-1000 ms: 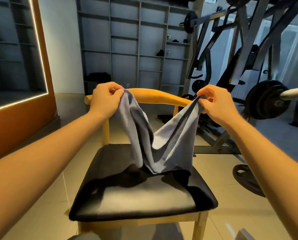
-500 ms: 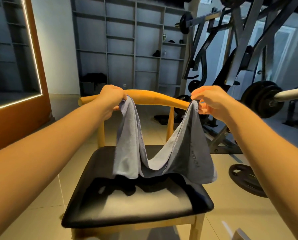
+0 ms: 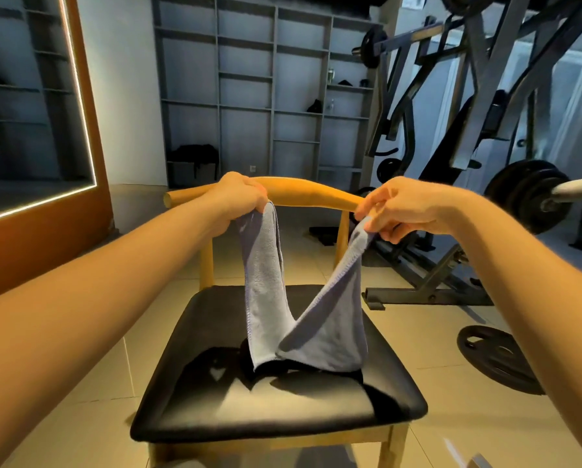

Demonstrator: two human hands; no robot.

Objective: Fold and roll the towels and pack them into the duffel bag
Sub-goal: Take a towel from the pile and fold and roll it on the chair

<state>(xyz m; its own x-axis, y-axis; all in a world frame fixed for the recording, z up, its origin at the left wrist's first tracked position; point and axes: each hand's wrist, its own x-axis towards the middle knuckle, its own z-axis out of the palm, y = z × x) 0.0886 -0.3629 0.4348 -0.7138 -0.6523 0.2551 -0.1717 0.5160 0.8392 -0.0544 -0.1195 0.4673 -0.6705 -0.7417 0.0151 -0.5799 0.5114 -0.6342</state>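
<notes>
A grey towel (image 3: 320,329) hangs in a V between my two hands above the chair's black seat (image 3: 282,400). My left hand (image 3: 239,195) grips one upper corner of the towel, just in front of the wooden backrest. My right hand (image 3: 401,207) pinches the other upper corner at about the same height. The towel's lower fold hangs just above the seat or touches it; I cannot tell which. No duffel bag is in view.
The chair has a curved wooden backrest (image 3: 303,192) right behind my hands. A weight machine (image 3: 485,130) and a loaded barbell (image 3: 532,194) stand at the right. A weight plate (image 3: 495,358) lies on the tiled floor. Grey shelves (image 3: 249,96) line the far wall.
Both hands have moved a little forward toward the backrest while keeping hold of the towel. The towel's hanging part has narrowed and shifted toward the middle of the seat.
</notes>
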